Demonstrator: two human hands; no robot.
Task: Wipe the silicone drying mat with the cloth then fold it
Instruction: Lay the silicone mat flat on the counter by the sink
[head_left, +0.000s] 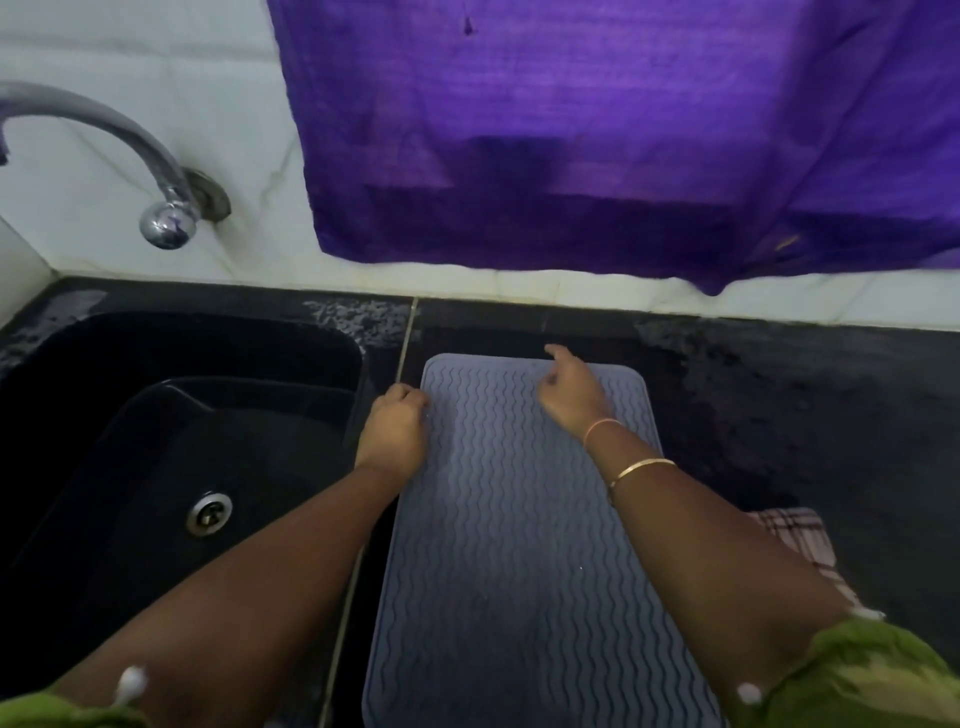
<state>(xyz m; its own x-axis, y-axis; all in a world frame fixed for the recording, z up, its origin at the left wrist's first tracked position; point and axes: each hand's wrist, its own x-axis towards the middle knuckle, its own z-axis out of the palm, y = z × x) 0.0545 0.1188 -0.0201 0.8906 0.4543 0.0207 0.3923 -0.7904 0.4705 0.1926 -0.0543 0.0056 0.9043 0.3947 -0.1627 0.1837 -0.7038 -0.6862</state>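
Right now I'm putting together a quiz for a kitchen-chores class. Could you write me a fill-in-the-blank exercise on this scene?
1. The silicone mat lies unfolded on the black ___.
2. The sink sits on the mat's ___ side.
3. The hanging fabric on the wall is ___.
4. The checked cloth shows from behind the person's ___ forearm.

Missing words: counter; left; purple; right.

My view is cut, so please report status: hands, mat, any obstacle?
Left hand grips mat at left edge; right hand open over far end. Mat flat, unfolded. Cloth aside at right.
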